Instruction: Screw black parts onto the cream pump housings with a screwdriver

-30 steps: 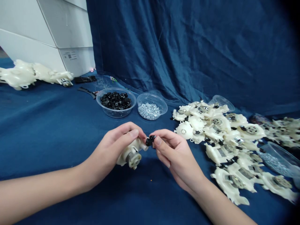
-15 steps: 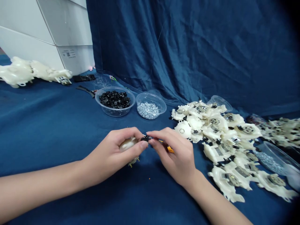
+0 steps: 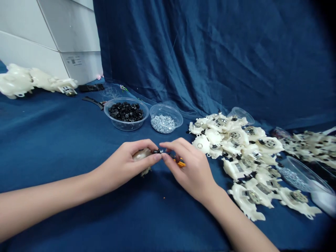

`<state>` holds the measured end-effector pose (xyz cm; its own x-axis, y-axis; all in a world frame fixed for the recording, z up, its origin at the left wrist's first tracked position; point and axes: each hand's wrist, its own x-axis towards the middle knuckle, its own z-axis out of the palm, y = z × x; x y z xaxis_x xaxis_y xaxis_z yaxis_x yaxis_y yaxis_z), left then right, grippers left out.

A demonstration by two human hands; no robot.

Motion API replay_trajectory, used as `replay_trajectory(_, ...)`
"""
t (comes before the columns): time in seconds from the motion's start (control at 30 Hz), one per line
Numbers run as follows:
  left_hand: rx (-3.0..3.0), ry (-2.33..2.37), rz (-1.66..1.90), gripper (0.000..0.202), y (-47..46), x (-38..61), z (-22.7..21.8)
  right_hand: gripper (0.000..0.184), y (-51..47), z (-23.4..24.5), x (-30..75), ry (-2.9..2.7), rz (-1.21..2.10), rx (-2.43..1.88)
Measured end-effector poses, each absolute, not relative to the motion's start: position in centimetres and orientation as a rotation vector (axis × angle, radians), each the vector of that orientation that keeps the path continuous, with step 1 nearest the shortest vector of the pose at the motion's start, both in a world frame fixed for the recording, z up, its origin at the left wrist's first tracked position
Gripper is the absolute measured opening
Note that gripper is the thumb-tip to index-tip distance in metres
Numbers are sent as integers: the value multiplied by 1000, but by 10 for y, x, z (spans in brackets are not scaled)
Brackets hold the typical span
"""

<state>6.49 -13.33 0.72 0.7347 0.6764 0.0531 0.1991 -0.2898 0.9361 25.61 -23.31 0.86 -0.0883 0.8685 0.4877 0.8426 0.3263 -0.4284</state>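
Note:
My left hand (image 3: 131,157) is closed around a cream plastic part (image 3: 141,154), whose lower edge shows beneath the thumb. A small black plastic piece (image 3: 158,151) sits between the left fingertips and the right ones. My right hand (image 3: 194,164) is curled round a screwdriver with a ribbed orange-yellow handle (image 3: 181,162), mostly hidden behind the fingers. The right thumb and index fingertips meet the left thumb at the black piece. Exactly what the right fingertips pinch is too small to make out.
Beyond my hands stand a clear bowl of black pieces (image 3: 126,111) and a clear bowl of screws (image 3: 164,122). Many cream plastic parts (image 3: 236,140) are heaped at right, beside a clear tub (image 3: 295,176). White boxes (image 3: 78,66) and more cream parts (image 3: 18,80) are at back left.
The view has shifted slightly. The right fingertips have moved closer to the left thumb, and the right index finger now stands a little apart from the black piece.

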Motion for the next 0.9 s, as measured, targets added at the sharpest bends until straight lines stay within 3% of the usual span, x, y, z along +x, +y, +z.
replay_trajectory(0.1,1748,682,538,31,-128,67,6,31,-233,16,262,-1868,112,-1462)
replay_trajectory(0.27,1534,706,526,33,-121,67,3,19,-236,26,278,-1919,93,-1684)
replay_trajectory(0.37,1540,736,574,32,-117,66,3,30,-239,25,288,-2062,273,-1913)
replay_trajectory(0.5,1640,775,580,30,-113,65,10,9,-243,23,299,-2089,368,-1978)
replay_trajectory(0.57,1662,735,568,29,-112,65,12,12,-250,25,306,-2031,351,-2015)
replay_trajectory(0.9,1461,586,573,25,-100,67,1,38,-284,-2,327,-1859,-251,-1577)
